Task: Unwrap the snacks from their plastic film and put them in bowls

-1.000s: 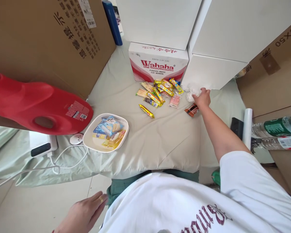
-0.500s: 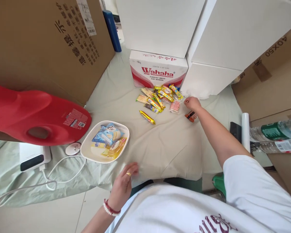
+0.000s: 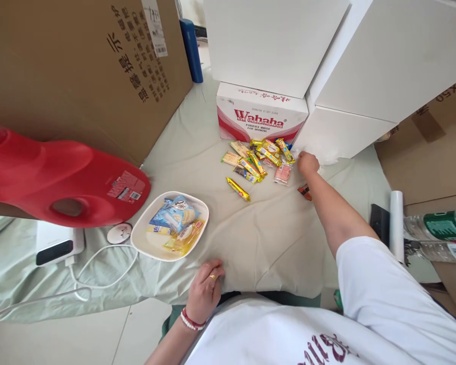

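My right hand (image 3: 308, 165) is at the right end of a heap of wrapped snacks (image 3: 264, 154), its fingers curled together; anything between them is too hidden to name. Just left of it lies a pink wrapped snack (image 3: 282, 174). A brown-red packet (image 3: 304, 191) lies under the right forearm, partly covered. One yellow snack bar (image 3: 238, 189) lies apart, in front of the heap. My left hand (image 3: 206, 285) rests at the near table edge, fingers closed, with nothing visible in it. Left of it, a white bowl (image 3: 140, 242) holds several blue and yellow packets (image 3: 178, 213).
A Wahaba-style red and white carton labelled Wahaha (image 3: 260, 115) stands behind the heap, among white boxes (image 3: 273, 40). A red jug (image 3: 72, 177), a power bank (image 3: 59, 243) with a cable and a large cardboard box (image 3: 79, 76) are left. Plastic bottles (image 3: 444, 225) lie right.
My left hand has come down onto the cloth at the table edge, its fingers closing. My right hand stays by the heap, its fingers turned in more. The view has shifted slightly.
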Motion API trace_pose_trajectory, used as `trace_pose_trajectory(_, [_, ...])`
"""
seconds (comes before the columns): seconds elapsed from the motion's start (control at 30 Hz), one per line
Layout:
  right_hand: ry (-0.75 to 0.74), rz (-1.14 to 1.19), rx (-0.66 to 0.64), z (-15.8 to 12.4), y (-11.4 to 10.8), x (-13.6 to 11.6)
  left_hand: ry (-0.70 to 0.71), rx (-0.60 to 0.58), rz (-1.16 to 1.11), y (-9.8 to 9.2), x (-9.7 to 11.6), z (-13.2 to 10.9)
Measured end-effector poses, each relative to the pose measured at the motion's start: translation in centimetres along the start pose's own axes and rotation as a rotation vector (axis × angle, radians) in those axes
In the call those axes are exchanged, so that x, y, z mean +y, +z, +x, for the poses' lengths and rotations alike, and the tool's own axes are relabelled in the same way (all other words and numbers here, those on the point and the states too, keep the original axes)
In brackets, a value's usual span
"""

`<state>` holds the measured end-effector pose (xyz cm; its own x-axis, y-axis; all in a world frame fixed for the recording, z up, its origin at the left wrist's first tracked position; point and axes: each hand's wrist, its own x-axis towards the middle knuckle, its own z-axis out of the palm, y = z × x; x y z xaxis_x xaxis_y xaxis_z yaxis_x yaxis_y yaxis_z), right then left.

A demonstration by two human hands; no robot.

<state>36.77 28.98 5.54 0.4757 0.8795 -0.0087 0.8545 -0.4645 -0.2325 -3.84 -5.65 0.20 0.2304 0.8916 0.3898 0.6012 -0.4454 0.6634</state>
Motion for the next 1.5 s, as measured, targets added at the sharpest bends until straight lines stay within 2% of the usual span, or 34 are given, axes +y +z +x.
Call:
trace_pose_trajectory(0.1, [-0.014,0.104,0.096,-1.8,-1.4,0.2,-0.045,0.011,-0.031,-0.1,0.0,-0.1])
trace_pose_trajectory(0.2, [-0.069,0.518,0.144,-6.0,-3.1,1.4,-0.168,-0.011,-0.113,-0.6,0.2,0.1])
trace_pose_trajectory(0.27, [-0.087,0.914,0.003,-10.1,-3.7,2.7,-0.258,-0.045,-0.219,-0.9,0.8,0.8])
trace_pose_trajectory(0.33, [-0.054,1.259,-0.231,-14.8,-3.7,4.1,-0.353,-0.113,-0.393,-0.8,1.7,2.3])
trace_pose_trajectory(0.43, [0.087,1.562,-0.462,-21.7,-2.4,5.5,-0.567,-0.233,-0.738,0.7,3.3,5.7])
trace_pose_trajectory(0.53, [0.258,1.741,-0.534,-27.1,-0.3,5.6,-0.731,-0.232,-0.977,3.3,4.9,9.4])
trace_pose_trajectory(0.67, [0.354,1.841,-0.480,-31.2,1.4,4.6,-0.799,-0.206,-0.973,6.3,6.6,12.4])
trace_pose_trajectory(0.77, [0.308,1.785,-0.440,-32.6,1.1,3.9,-0.906,-0.264,-1.074,7.6,7.3,12.8])
trace_pose_trajectory(0.83, [0.277,1.752,-0.480,-32.9,0.6,3.6,-1.026,-0.338,-1.255,7.9,7.3,12.4])
trace_pose_trajectory(0.9, [0.257,1.725,-0.541,-32.9,0.3,3.6,-1.094,-0.344,-1.417,7.9,6.9,12.0])
trace_pose_trajectory(1.0, [0.226,1.637,-0.590,-32.8,0.5,3.7,-1.046,-0.237,-1.523,7.5,6.3,11.5])
trace_pose_trajectory(1.13, [0.216,1.507,-0.455,-33.1,0.9,3.8,-0.930,-0.115,-1.488,7.0,5.9,11.5])
trace_pose_trajectory(1.2, [0.204,1.482,-0.457,-33.4,0.9,3.5,-0.857,-0.116,-1.424,6.9,5.9,11.5])
trace_pose_trajectory(1.3, [0.117,1.441,-0.555,-33.5,0.7,2.9,-0.779,-0.190,-1.371,7.0,5.7,11.2])
trace_pose_trajectory(1.4, [0.089,1.415,-0.495,-33.2,0.5,2.5,-0.807,-0.151,-1.363,7.0,5.1,10.8])
trace_pose_trajectory(1.5, [0.148,1.424,-0.440,-32.7,0.4,2.9,-0.895,-0.077,-1.369,6.6,4.3,10.6])
